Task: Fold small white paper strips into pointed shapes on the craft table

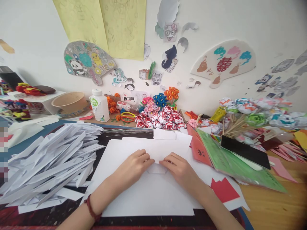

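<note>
A small folded piece of white paper (157, 169) lies on larger white sheets (148, 198) in front of me. My left hand (136, 163) is closed at its left corner, with thumb and fingers pinched together. At the opposite corner my right hand (178, 166) is closed in the same way. Both wrists rest low over the sheets, and the fingers partly cover the paper's upper edge. To the left of my left hand lies a big heap of folded white paper strips (64, 156).
On the right are a green folder (230, 156), a black phone (244, 151) and red paper (225, 189). Behind the sheets stand a white bottle (98, 107) and many red-and-white paper flowers (163, 119). A basin (69, 100) sits at back left. Thin wires (127, 132) lie behind the sheets.
</note>
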The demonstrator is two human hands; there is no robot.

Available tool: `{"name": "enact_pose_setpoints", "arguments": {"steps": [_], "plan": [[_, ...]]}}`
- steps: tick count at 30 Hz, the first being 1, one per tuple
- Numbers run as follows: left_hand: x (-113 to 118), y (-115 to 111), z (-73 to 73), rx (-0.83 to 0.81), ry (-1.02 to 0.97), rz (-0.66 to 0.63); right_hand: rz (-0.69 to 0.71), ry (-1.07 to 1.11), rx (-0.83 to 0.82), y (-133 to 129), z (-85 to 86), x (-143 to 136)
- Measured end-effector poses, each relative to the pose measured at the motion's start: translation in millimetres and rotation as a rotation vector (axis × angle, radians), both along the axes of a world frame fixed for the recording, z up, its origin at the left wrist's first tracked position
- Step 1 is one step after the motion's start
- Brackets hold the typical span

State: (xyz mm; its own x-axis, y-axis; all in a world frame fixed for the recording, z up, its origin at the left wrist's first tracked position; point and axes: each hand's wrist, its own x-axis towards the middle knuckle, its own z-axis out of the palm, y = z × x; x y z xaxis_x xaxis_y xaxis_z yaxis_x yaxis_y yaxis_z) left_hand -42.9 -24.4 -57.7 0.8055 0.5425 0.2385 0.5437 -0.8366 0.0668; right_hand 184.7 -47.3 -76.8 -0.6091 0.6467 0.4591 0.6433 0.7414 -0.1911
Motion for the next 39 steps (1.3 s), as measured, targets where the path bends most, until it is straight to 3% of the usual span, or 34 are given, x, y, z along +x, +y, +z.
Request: {"name": "enact_pose_setpoints", "arguments": {"steps": [11,24,32,39], "plan": [[3.5,-4.6,-1.0,0.059,0.088,-0.014,-0.006,-0.105,0.080,-1.8,1.4,-2.9],[7.3,-8.1,0.3,0.115,0.094,-0.045,-0.075,-0.180,0.053,-7.1,2.2,-8.5],[8.9,-8.8,7.0,0.110,0.141,-0.038,-0.089,-0.270,0.161,-9.0,4.5,-15.4],[-1.5,-8.5,8.7,0.066,0.161,0.034,-0.178,-0.214,0.019,-15.6,9.5,-6.9]]}}
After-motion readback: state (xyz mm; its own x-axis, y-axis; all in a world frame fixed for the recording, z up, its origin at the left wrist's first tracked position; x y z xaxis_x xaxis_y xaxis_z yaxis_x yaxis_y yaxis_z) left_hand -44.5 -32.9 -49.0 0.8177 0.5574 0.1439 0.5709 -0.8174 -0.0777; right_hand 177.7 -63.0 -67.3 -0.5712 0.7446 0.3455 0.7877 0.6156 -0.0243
